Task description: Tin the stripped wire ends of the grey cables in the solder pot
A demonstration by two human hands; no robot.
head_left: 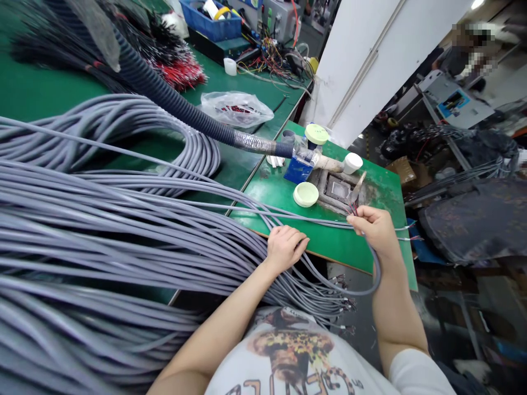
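Observation:
Near the front edge of the green board [267, 208], my left hand [285, 248] rests on the bundle of grey cables [197, 236] with its fingers curled; whether it grips one is hard to tell. My right hand [370, 222] pinches the end of one grey cable [376, 274], which loops down below the hand. Thin red and dark wires [353, 208] stick out of that end, at the near side of a square metal pot [338, 189] set in a dirty frame. A flat wooden-looking stick [359, 185] leans at the pot's right side.
A ribbed hose [181, 107] crosses from the upper left to a blue box [298, 169]. Around the pot stand a pale green dish [306, 194], a white cup [353, 163] and a lidded jar [316, 134]. Behind lie a plastic bag [236, 108] and a blue bin [212, 21].

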